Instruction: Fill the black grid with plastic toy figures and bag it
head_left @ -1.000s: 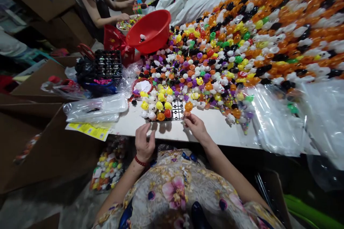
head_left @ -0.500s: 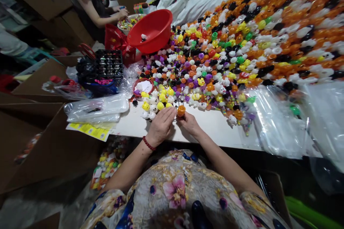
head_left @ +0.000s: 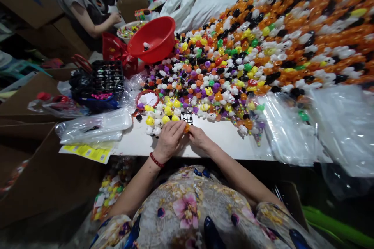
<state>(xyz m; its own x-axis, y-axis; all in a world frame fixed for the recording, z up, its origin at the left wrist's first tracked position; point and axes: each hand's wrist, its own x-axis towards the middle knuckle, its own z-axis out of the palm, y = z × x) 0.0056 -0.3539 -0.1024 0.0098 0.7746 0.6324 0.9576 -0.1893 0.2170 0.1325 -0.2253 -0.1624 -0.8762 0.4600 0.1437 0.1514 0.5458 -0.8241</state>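
A small rounded orange plastic topper (head_left: pixel 186 128) sits pinched between my two hands at the table's front edge, mostly covered by fingers. My left hand (head_left: pixel 169 140), with a red bead bracelet at the wrist, is closed on it from the left. From the right, my right hand (head_left: pixel 200 139) grips the same piece with thumb and fingertips. Just beyond my fingers lies a black grid rack (head_left: pixel 187 117), partly hidden. Yellow and white toppers (head_left: pixel 159 116) stand in close rows beside my left hand.
A large heap of mixed plastic toppers (head_left: pixel 233 58) covers the table behind. A red basin (head_left: pixel 154 42) and a small red basket (head_left: pixel 147 99) stand left of it. Clear bags (head_left: pixel 96 124) lie on both sides. At the back left, a person (head_left: pixel 84 15) works.
The orange topper has moved down and left, between both hands, and is now more covered by fingers. More of the black grid rack shows. The whole view has shifted slightly.
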